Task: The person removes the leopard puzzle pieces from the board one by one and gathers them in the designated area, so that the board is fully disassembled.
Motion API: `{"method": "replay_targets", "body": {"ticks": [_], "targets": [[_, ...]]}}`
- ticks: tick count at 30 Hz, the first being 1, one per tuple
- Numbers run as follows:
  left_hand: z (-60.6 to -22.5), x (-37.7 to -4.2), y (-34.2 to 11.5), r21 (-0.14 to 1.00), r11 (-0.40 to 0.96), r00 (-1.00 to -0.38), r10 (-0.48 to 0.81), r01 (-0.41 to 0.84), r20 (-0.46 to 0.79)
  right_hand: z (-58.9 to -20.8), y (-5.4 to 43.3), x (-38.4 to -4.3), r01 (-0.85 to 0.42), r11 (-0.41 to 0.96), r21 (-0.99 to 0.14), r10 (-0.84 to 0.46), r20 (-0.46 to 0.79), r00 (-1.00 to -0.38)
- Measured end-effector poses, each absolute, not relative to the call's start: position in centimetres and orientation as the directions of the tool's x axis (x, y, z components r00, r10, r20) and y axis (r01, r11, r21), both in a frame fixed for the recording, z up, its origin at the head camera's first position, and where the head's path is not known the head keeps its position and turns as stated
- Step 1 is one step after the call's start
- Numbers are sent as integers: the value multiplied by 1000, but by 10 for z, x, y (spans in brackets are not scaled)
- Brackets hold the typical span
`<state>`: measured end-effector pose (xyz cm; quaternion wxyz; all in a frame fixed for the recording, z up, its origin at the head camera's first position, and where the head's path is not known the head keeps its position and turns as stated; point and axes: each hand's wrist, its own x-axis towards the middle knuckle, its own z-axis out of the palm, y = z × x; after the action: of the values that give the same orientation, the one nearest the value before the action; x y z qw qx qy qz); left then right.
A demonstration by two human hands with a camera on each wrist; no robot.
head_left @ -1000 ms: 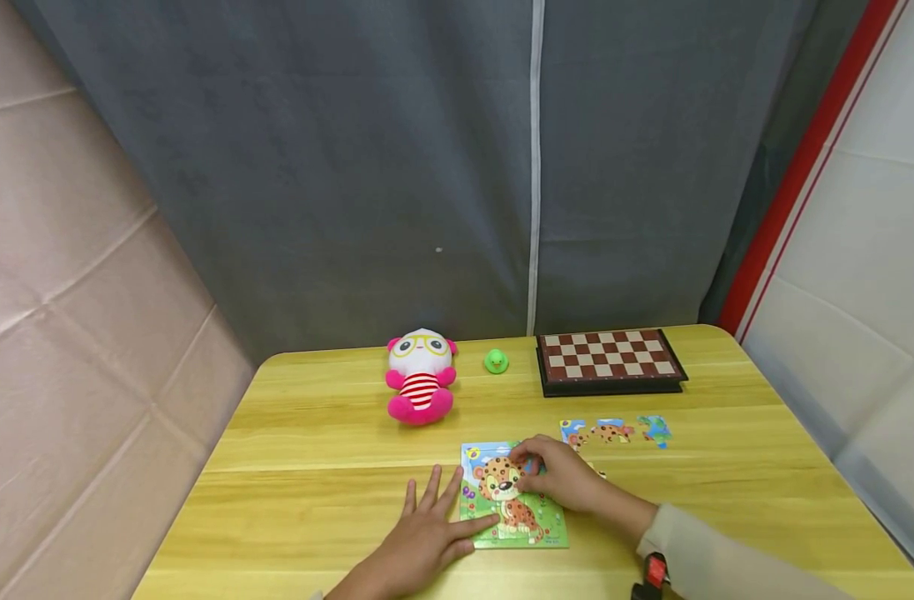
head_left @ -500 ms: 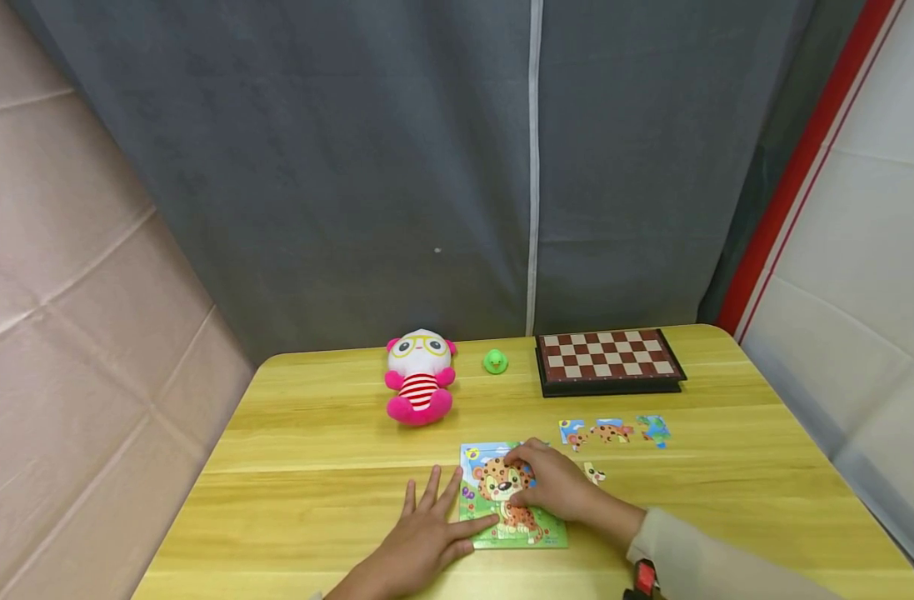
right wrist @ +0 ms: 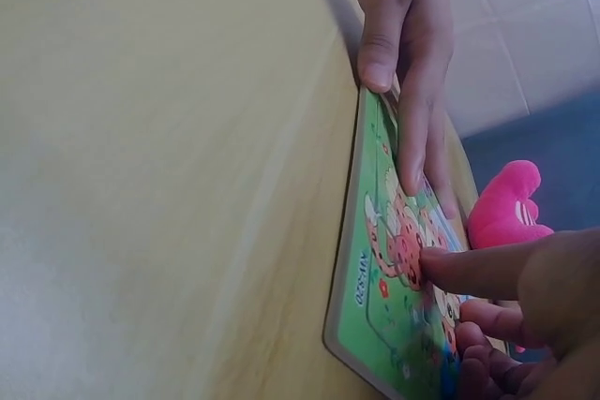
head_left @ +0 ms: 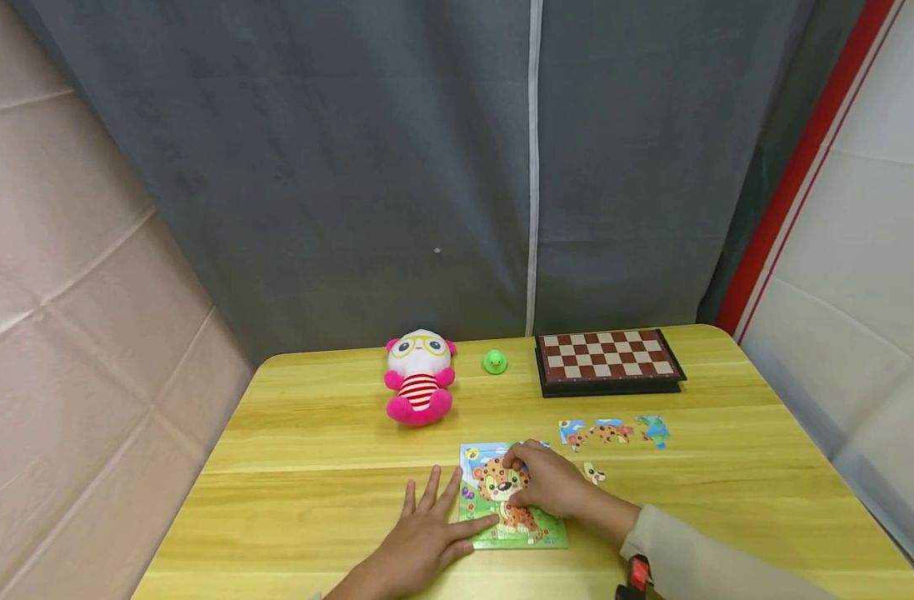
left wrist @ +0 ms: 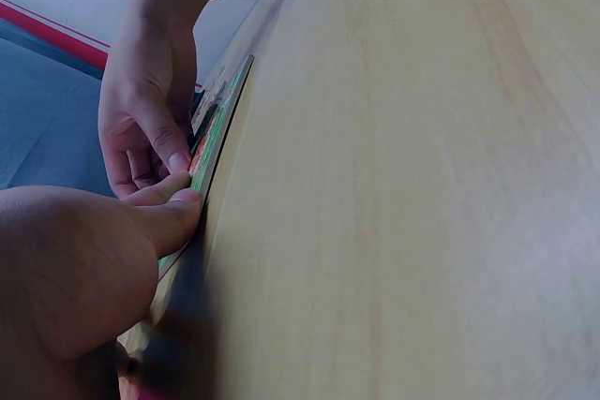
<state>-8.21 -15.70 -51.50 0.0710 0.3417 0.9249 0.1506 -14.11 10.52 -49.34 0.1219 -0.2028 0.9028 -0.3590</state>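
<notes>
A leopard jigsaw puzzle in a flat frame lies near the table's front. My left hand rests with fingers spread at its left edge; the index finger reaches onto the picture, and in the right wrist view the thumb touches the board's edge. Over the upper right of the puzzle, my right hand pinches a puzzle piece between thumb and curled fingers, down against the board. The piece is mostly hidden by the fingers. In the right wrist view the right thumb touches the printed surface.
Loose puzzle pieces lie right of and behind the board, with one pale piece beside the right hand. Farther back are a pink-and-white plush toy, a green toy duck and a checkered board box.
My right hand has shifted slightly left and toward me over the puzzle, its fingers now lower on the board. The pale loose piece has come into sight. The left hand stays put.
</notes>
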Motion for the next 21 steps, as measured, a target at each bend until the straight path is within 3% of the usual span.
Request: {"method": "replay_targets", "body": {"ticks": [21], "targets": [[-510, -81, -156, 334, 727, -761, 648, 600, -44, -487, 105, -144, -240, 594, -768, -472, -92, -877]]}}
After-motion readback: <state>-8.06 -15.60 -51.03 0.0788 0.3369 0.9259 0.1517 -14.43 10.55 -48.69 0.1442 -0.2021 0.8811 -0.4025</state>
